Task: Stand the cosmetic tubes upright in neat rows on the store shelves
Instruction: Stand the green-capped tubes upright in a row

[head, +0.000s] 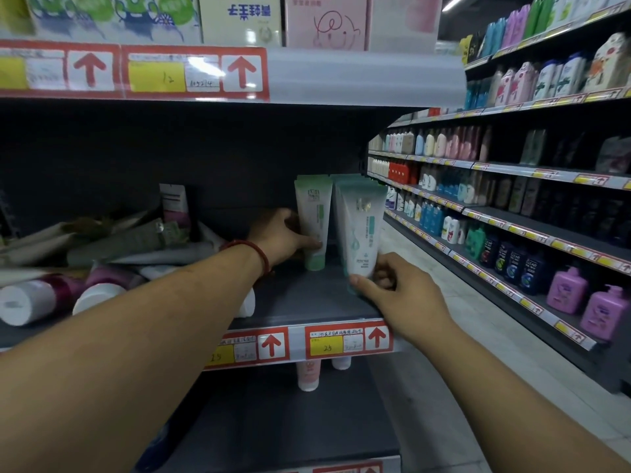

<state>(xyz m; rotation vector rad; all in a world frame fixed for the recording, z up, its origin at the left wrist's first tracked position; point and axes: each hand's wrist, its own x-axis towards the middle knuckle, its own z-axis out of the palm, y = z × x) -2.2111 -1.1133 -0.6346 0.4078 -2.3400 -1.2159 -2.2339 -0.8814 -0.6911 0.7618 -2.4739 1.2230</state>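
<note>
Both forearms bare, no sleeves in view; a red beaded bracelet (251, 253) circles the left wrist.

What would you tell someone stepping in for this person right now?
Left hand grips a white plastic tube with a green cap, upright on the dark grey shelf.
Right hand pinches the lower end of a teal-and-white tube, slightly tilted, in front of a row of matching tubes.
Done: that short row at the shelf's right end.
To do: the heap of tubes lying flat on the shelf's left side.
</note>
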